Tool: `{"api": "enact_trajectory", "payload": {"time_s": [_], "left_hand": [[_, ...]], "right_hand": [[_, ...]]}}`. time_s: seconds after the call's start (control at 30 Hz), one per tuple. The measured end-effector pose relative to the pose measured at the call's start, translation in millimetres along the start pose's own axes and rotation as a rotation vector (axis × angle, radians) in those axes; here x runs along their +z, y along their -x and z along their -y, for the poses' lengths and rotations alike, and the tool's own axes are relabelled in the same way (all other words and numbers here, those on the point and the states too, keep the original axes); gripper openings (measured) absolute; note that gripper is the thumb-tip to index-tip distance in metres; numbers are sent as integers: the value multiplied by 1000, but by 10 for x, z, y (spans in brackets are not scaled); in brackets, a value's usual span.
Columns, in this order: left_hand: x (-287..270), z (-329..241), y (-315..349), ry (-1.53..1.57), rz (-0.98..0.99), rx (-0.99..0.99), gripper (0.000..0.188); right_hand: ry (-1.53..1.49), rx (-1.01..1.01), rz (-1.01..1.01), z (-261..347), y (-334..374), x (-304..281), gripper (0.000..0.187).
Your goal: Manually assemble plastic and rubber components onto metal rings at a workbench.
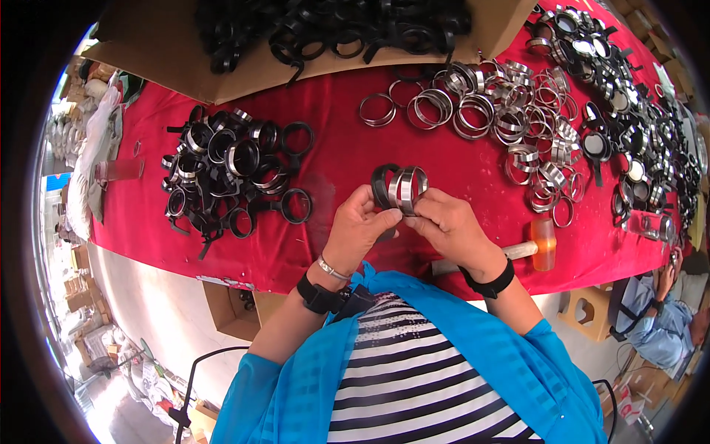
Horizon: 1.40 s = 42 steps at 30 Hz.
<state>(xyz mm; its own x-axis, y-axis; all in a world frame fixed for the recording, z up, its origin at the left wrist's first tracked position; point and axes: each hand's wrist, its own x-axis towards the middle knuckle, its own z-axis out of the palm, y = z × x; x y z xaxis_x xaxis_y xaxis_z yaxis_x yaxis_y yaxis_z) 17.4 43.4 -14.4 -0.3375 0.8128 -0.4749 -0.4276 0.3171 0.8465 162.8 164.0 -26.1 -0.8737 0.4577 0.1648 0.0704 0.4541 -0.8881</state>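
Observation:
In front of my chest, above the red-covered table, my left hand (356, 231) pinches a black plastic ring (379, 185). My right hand (451, 226) grips shiny metal rings (404, 191) by their lower right side, close against the black ring. Whether the metal touches the black ring is hidden by the fingers. Below my right wrist lies a mallet (543, 246) with an orange head and a pale handle. To the left is a heap of black rings with metal bands (233, 166); to the right spreads a pile of loose metal rings (510, 111).
A cardboard box (244, 90) full of black rings stands at the far side. More black pieces with silver faces (629, 126) cover the right end of the red cloth (336, 133). A clear cup (122, 170) lies at the left. At the far right, another person (669, 325) sits.

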Motion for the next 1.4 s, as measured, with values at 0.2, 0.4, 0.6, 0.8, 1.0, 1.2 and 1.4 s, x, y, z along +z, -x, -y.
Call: {"api": "enact_trajectory", "payload": {"time_s": [0.2, 0.4, 0.6, 0.8, 1.0, 1.2, 1.4], "left_hand": [[59, 45, 3, 18, -17, 6, 47], [54, 69, -20, -83, -132, 103, 44], [-230, 124, 20, 121, -144, 44, 39], [-122, -5, 71, 87, -28, 72, 43], [-33, -95, 174, 149, 78, 87, 43], [-83, -67, 227, 381, 250, -91, 35], [-118, 10, 233, 321, 198, -106, 35]], "right_hand": [[101, -43, 86, 47, 44, -47, 6], [52, -22, -147, 124, 167, 147, 8], [221, 240, -347, -151, 342, -122, 10], [338, 233, -448, -134, 444, -219, 30], [90, 2, -326, 445, 316, -30, 33], [154, -132, -315, 425, 277, 101, 24], [129, -102, -313, 383, 298, 123, 16]]}}
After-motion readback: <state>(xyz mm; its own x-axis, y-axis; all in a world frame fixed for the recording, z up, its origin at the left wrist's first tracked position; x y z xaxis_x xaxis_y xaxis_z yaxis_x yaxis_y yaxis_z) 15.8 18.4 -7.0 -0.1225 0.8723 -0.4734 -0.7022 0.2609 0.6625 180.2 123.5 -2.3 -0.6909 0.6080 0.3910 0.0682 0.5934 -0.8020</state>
